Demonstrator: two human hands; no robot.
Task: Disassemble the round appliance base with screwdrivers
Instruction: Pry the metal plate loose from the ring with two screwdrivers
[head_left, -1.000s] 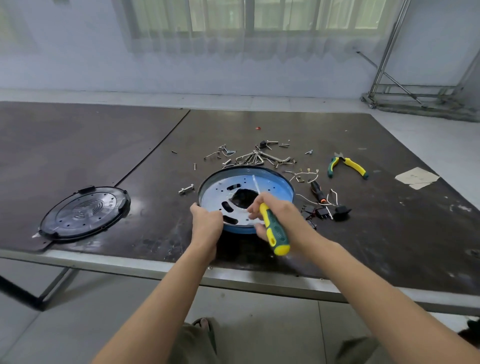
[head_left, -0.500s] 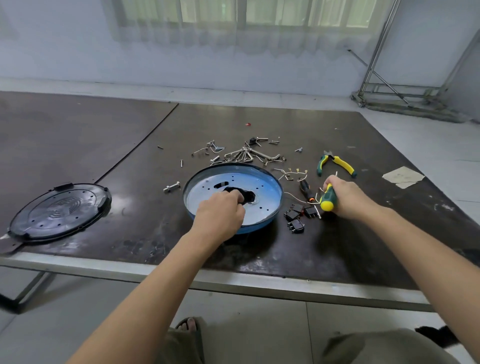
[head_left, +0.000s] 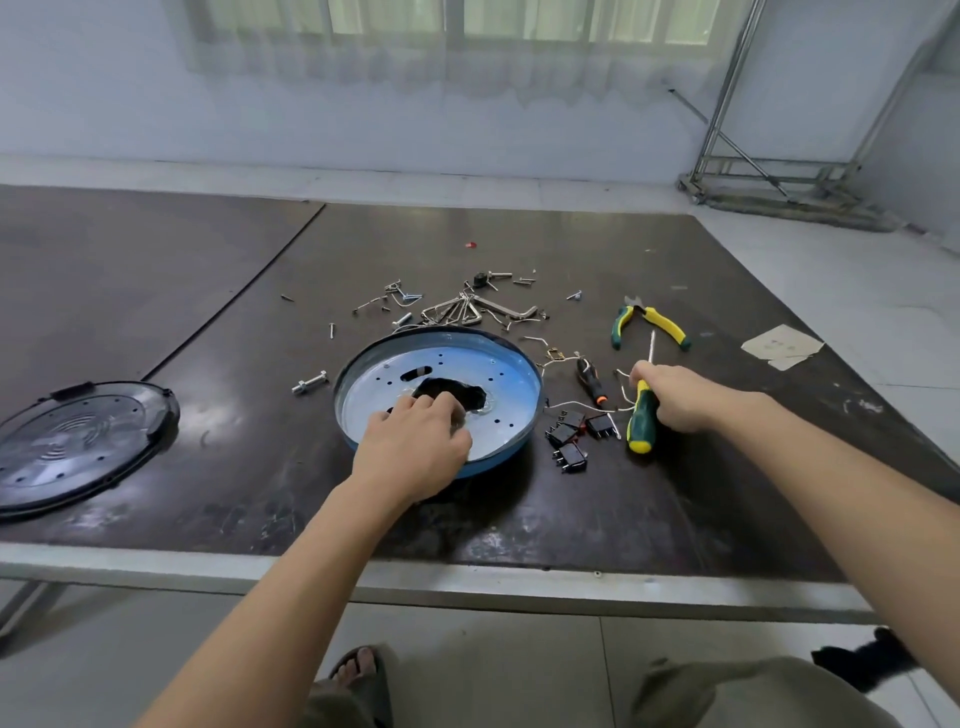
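On the dark desk (head_left: 675, 519), the round base (head_left: 493, 464) is laid near the front edge. At its central hole the left hand (head_left: 415, 447) is curled (whether that grip holds anything cannot be told). Beside it, a screwdriver (head_left: 640, 421) is clasped by the right hand (head_left: 675, 397). Freeing the inner plate (head_left: 498, 379) seems underway; next it must be lifted or unscrewed.

the worktop (head_left: 649, 493) is dark, scuffed and faintly glossy, edged in dull metal. the base (head_left: 498, 374) shows shiny sheet metal inside. the cover (head_left: 78, 441) is glossy black plastic. the screws (head_left: 309, 383) are bright metal, the paper (head_left: 782, 345) matt.
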